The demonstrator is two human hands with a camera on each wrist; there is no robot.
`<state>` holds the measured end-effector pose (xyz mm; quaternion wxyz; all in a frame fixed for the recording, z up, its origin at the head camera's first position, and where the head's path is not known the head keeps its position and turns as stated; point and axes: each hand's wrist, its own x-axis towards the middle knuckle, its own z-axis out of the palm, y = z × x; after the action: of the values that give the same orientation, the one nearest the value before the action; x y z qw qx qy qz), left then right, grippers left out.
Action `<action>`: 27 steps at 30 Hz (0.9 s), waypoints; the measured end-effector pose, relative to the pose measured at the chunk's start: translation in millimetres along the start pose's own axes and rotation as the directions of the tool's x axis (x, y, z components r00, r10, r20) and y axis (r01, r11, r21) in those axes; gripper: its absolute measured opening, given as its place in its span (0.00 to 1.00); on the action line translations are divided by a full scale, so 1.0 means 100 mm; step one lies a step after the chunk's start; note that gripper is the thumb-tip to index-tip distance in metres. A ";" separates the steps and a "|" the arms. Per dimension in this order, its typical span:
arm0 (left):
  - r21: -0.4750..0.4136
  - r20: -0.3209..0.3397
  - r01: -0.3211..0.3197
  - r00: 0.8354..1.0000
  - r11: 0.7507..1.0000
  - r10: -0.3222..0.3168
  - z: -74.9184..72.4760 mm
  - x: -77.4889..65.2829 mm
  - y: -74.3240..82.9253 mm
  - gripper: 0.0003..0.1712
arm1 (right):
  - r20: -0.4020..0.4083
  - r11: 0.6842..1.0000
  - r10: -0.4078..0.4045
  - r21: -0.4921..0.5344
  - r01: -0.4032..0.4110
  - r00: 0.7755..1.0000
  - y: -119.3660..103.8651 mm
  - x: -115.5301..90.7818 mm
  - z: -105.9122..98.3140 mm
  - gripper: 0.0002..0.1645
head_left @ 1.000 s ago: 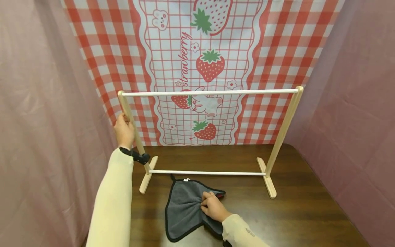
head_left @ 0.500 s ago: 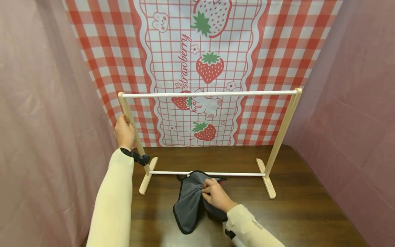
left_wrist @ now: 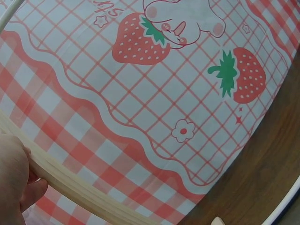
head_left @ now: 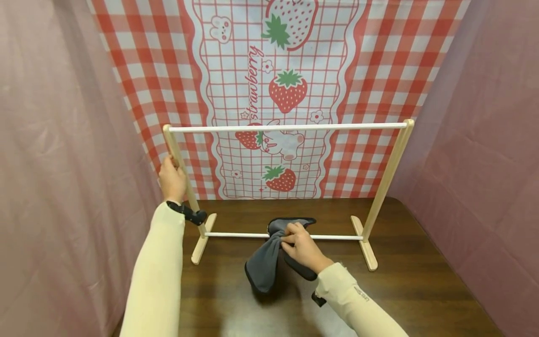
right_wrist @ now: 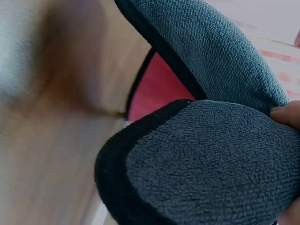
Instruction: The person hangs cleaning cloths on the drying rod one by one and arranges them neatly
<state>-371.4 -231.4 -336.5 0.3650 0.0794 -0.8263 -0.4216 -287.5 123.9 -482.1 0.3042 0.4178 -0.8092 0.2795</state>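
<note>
Right hand [head_left: 304, 249] has its fingers pinched on the bunched dark grey black-edged cloth [head_left: 264, 266], held right at the white lower rail [head_left: 332, 237] of the pale wooden rack [head_left: 384, 180], while left hand [head_left: 171, 179] grips the left post.

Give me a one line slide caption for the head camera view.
Left hand grips the wooden rack post while right hand lifts a bunched grey cloth off the table.

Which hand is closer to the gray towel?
Right. The right hand grips the bunched gray towel by the lower rail, while the left hand holds the rack's left post, well away from it.
</note>
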 end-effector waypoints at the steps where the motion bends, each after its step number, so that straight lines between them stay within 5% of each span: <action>1: -0.001 0.000 0.000 1.000 1.000 0.000 0.00 0.00 0.00 0.21 | -0.006 1.000 -0.003 -0.002 0.003 1.000 0.00 0.03 -0.03 0.08; 12: -0.009 0.009 -0.005 1.000 1.000 0.005 0.03 -0.01 -0.01 0.20 | -0.097 0.993 -0.114 -0.047 0.110 0.989 0.04 0.38 -0.38 0.09; 27: -0.021 -0.005 0.000 1.000 1.000 0.000 0.04 0.02 -0.04 0.21 | -0.175 0.987 -0.145 -0.098 0.129 0.974 0.04 0.88 -0.87 0.11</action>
<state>-376.2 -232.0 -339.8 0.3679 0.0769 -0.8209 -0.4300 -308.9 142.9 -361.3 0.4129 0.4318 -0.7587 0.2597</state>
